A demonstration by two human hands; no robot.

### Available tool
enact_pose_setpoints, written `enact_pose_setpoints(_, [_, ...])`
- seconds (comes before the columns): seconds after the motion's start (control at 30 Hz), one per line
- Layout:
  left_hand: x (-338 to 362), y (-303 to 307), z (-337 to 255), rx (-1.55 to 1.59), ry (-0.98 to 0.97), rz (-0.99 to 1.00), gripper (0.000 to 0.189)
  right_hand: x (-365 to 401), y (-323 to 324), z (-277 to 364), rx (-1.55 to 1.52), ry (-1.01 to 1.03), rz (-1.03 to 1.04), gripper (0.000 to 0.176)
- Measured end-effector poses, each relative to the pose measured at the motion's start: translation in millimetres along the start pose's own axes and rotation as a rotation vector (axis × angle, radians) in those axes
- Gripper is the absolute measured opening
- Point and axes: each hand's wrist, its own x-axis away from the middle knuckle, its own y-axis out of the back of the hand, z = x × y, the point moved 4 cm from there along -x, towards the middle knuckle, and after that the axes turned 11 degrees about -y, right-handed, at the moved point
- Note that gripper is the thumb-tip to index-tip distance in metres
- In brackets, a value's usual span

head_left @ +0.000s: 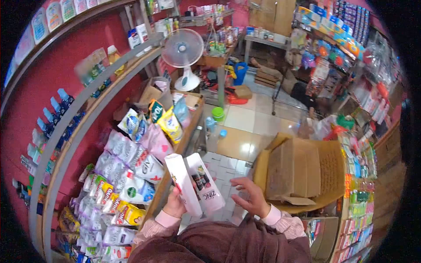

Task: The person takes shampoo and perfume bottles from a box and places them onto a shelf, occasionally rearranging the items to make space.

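Two white boxes are together in front of the body. My left hand (175, 203) is closed around the left one, a long white box (183, 186) with its side facing up. Against it leans a white box marked ZINC (206, 183), with a dark picture on its face; whether my left fingers also reach it is hidden. To the right, my right hand (250, 197) is open, fingers spread, apart from both boxes. Left of my left hand are rows of packets, among them a white and red packet (148, 166).
A large open cardboard box (294, 171) stands at the right. Shelving with small packets (359, 184) runs beyond it. A white fan (183, 52) stands at the back left. A green bucket (218, 114) is on the tiled floor (237, 118). Another person's legs (302, 90) show at the back.
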Motion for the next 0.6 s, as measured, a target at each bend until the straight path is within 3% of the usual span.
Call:
enact_pose_setpoints(0.1, [-21.5,26.2,-21.7,0.001,-0.102,-0.071,0.058,-43.4,-55.3,-31.8,-0.409,-0.252,0.351,0.049])
enact_pose_setpoints(0.2, [-37.2,60.6,-35.2,-0.053,-0.165,-0.059,0.057,-85.8,-96.4,-42.3,-0.962,-0.488,0.558,0.045])
enact_pose_setpoints(0.23, [-43.9,62.5,-41.6,0.004,-0.171,-0.077,0.063,-103.7,-101.4,-34.2,-1.094,-0.482,0.607,0.039])
enact_pose_setpoints(0.43, [-79.1,133.6,-74.2,-0.235,-0.446,-0.273,0.06,-231.4,-95.8,-55.8,-0.791,-0.347,0.713,0.042])
enact_pose_setpoints(0.47, [-88.2,140.5,-79.3,-0.262,-0.436,-0.358,0.061,-259.0,-89.0,-58.4,-0.76,-0.327,0.714,0.043])
enact_pose_setpoints(0.5, [-101.7,149.3,-82.5,-0.293,-0.388,-0.389,0.064,-290.8,-91.2,-73.1,-0.814,-0.178,0.741,0.045])
enact_pose_setpoints(0.6, [-162.0,152.9,-81.3,-0.285,-0.408,-0.386,0.064,-383.2,-64.3,-76.9,-0.774,-0.314,0.711,0.046])
